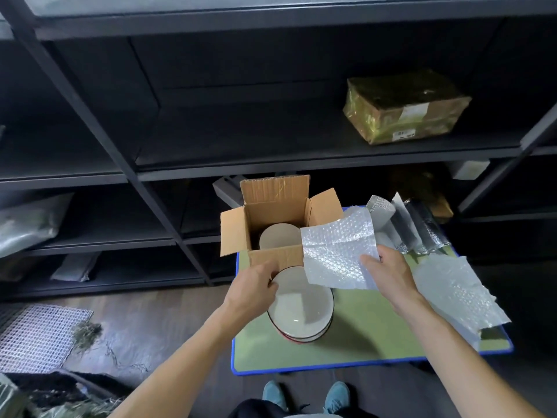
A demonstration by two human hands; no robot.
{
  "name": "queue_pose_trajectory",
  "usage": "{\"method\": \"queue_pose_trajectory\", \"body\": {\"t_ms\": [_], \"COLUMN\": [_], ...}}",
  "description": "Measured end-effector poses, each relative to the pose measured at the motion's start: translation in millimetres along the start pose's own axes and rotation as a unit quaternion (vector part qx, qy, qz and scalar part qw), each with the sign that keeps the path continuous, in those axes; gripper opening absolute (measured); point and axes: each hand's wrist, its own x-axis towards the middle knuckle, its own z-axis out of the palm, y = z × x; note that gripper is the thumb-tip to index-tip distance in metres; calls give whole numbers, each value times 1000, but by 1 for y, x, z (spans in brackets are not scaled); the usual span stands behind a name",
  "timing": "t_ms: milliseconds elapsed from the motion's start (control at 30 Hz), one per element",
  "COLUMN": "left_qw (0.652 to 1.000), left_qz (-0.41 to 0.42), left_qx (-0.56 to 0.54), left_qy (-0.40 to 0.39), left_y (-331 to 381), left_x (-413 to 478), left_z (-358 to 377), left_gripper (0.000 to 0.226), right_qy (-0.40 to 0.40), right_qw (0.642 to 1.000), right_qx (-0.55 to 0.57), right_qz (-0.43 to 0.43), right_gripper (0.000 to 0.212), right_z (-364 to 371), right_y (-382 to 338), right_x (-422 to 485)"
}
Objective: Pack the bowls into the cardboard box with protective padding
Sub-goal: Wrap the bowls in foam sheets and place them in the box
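While my left hand (256, 286) pinches the far left rim of the top bowl (301, 306) and my right hand (390, 274) holds the bubble wrap sheet (337, 248) by its near right edge, thumb on top, the two hands are apart with the stack of bowls (298, 334) between and just near of them. What the next move turns on, as I judge it, is the cardboard box (272, 257): it stands straight to the far side of the stack, touching or almost touching it, flaps up and mouth open, with one pale bowl in the box (278, 238). The sheet's long axis runs from my right hand toward the far left, and its far corner overlaps the box's right near corner, so the padding is nearer the opening than the bowl I hold (the left hand itself is just near of the box's front wall). All of this sits on the green table (361, 333), with spare bubble wrap (455, 292) and silver foil padding (407, 226) to the right. On the dark shelf the foil-wrapped parcel (404, 107) carries a white label, but its print is too small to read, and I see no readable writing on the box.
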Motion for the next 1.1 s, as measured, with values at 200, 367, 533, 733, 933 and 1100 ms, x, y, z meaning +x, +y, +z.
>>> {"method": "queue_pose_trajectory", "body": {"t_ms": [200,367,533,733,933,1100], "left_qw": [998,994,983,976,975,973], "left_qz": [-15,-19,-28,-47,-59,-64], "left_qx": [-56,-109,-181,-209,-213,-220], "left_qy": [-4,17,17,25,10,8], "left_y": [1,10,25,30,26,22], "left_x": [-6,-3,-3,-1,-4,-5], "left_z": [-47,-76,-87,-85,-82,-82], "left_gripper": [13,11,10,7,8,8], "right_qy": [54,7,-127,-207,-217,-247], "right_qw": [998,1000,991,960,929,908], "right_qx": [17,-4,50,187,290,324], "right_qz": [0,-22,-4,30,76,95], "right_gripper": [25,19,32,42,25,57], "right_z": [-3,10,25,30,30,28], "right_y": [-15,-32,-46,-50,-58,-58], "right_x": [0,-11,-29,-37,-42,-45]}}
